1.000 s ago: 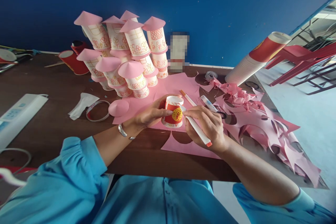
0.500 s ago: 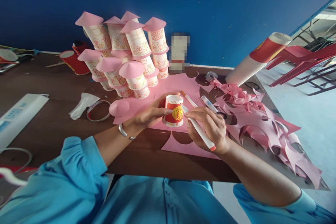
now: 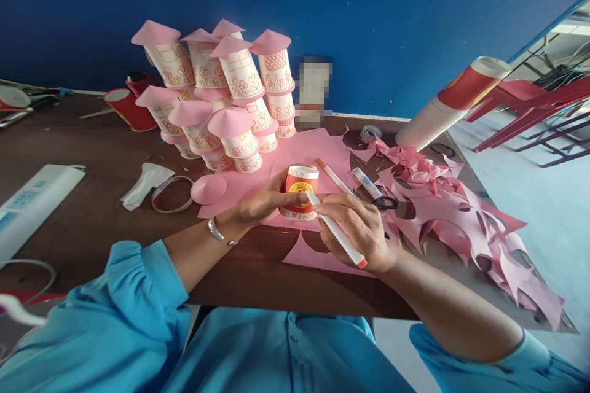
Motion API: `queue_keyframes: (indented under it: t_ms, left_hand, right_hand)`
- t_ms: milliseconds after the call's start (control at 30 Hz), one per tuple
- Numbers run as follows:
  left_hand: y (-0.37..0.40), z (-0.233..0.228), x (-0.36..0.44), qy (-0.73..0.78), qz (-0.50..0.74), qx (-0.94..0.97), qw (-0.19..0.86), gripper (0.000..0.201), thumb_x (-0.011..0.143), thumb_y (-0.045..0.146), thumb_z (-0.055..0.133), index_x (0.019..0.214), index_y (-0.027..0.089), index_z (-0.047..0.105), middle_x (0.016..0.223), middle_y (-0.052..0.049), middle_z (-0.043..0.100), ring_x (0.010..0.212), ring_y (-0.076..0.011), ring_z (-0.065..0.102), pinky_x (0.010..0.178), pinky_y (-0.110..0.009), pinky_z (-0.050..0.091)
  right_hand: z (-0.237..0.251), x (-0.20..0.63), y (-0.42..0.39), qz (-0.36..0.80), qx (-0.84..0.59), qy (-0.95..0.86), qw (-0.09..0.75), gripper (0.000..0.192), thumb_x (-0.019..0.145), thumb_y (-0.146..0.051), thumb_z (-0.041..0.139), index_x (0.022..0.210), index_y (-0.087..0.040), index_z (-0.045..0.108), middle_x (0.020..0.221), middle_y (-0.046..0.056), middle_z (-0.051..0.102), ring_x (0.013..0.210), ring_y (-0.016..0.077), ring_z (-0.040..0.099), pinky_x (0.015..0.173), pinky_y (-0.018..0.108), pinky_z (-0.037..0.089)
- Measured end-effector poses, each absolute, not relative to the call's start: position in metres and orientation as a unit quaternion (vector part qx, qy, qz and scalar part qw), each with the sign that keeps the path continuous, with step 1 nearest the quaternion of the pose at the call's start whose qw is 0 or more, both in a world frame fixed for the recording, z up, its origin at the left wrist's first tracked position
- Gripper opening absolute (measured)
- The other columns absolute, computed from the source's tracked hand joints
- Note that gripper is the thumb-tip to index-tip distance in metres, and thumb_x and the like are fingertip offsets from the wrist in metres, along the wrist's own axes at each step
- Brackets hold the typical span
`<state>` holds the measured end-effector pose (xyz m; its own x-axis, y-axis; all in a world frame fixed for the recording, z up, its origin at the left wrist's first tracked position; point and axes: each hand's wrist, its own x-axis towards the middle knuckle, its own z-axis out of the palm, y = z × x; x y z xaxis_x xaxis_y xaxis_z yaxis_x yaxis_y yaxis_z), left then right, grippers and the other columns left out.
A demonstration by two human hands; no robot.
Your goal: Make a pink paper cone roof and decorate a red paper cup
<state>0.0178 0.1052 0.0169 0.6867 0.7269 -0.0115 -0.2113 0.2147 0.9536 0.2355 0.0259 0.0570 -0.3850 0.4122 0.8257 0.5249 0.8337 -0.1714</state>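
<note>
My left hand (image 3: 262, 201) grips an upside-down red paper cup (image 3: 300, 182) with a yellow emblem, which stands on a pink paper sheet (image 3: 304, 150). My right hand (image 3: 362, 225) holds a white marker with an orange end (image 3: 336, 231), and its tip touches the cup's side. Behind them rises a stack of decorated white cups with pink cone roofs (image 3: 221, 95). A loose pink cone (image 3: 208, 189) lies left of my left hand.
On the right lie pink paper scraps (image 3: 461, 215), black scissors (image 3: 385, 202), another marker (image 3: 332, 174), a glue stick (image 3: 366, 182) and a tilted sleeve of cups (image 3: 454, 101). A tape roll (image 3: 171, 194) and a white power strip (image 3: 32, 202) are at the left. Red cups (image 3: 129, 108) stand at the back left.
My left hand has turned the cup, so the yellow emblem faces me more. My right hand with the marker has shifted slightly left and up against the cup.
</note>
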Motion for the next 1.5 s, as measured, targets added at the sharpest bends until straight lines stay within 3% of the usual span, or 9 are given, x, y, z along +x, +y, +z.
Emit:
queue_keyframes:
  t_ms: [233,567,933,1100,1333,1500]
  left_hand:
    - [0.105,0.017,0.015,0.264,0.320,0.597,0.687,0.065,0.089,0.041,0.091,0.147,0.027,0.067,0.110,-0.005,0.077,0.108,-0.0243,0.071,0.098,-0.036,0.056]
    - [0.100,0.023,0.020,0.252,0.308,0.561,0.726,0.062,0.088,0.043,0.092,0.140,0.024,0.064,0.112,-0.005,0.074,0.099,-0.0202,0.069,0.088,-0.033,0.056]
    - [0.099,0.027,0.020,0.250,0.312,0.560,0.725,0.058,0.089,0.042,0.091,0.139,0.024,0.066,0.111,-0.003,0.073,0.098,-0.0203,0.068,0.089,-0.034,0.054]
    - [0.102,0.024,0.017,0.257,0.316,0.586,0.701,0.056,0.090,0.041,0.090,0.138,0.022,0.068,0.109,-0.004,0.074,0.102,-0.0219,0.068,0.096,-0.036,0.055]
    - [0.103,0.023,0.014,0.270,0.315,0.601,0.684,0.062,0.090,0.042,0.089,0.147,0.028,0.069,0.117,-0.005,0.077,0.117,-0.0271,0.069,0.110,-0.039,0.052]
    - [0.103,0.019,0.017,0.245,0.320,0.568,0.718,0.060,0.090,0.039,0.090,0.145,0.025,0.069,0.116,-0.006,0.079,0.108,-0.0250,0.072,0.100,-0.038,0.055]
  right_hand:
    - [0.059,0.241,0.029,-0.090,-0.297,-0.826,0.470,0.029,0.098,-0.007,0.066,0.124,-0.018,0.067,0.097,0.009,0.080,0.084,0.0213,0.081,0.075,0.031,0.067]
    - [0.056,0.238,0.029,-0.098,-0.305,-0.826,0.464,0.029,0.099,-0.009,0.065,0.126,-0.019,0.065,0.097,0.008,0.080,0.084,0.0209,0.081,0.073,0.031,0.067]
    - [0.062,0.241,0.029,-0.092,-0.304,-0.836,0.447,0.024,0.098,-0.011,0.065,0.120,-0.020,0.064,0.093,0.006,0.080,0.079,0.0206,0.080,0.070,0.031,0.066]
    - [0.064,0.241,0.028,-0.098,-0.301,-0.832,0.455,0.028,0.095,-0.007,0.064,0.119,-0.022,0.064,0.090,0.004,0.081,0.074,0.0193,0.080,0.065,0.030,0.065]
    - [0.063,0.243,0.029,-0.099,-0.302,-0.828,0.461,0.028,0.097,-0.009,0.064,0.122,-0.021,0.065,0.092,0.006,0.081,0.077,0.0203,0.081,0.068,0.030,0.066]
    - [0.059,0.243,0.029,-0.089,-0.301,-0.832,0.458,0.034,0.097,-0.010,0.066,0.129,-0.020,0.066,0.096,0.007,0.082,0.082,0.0218,0.081,0.072,0.032,0.068]
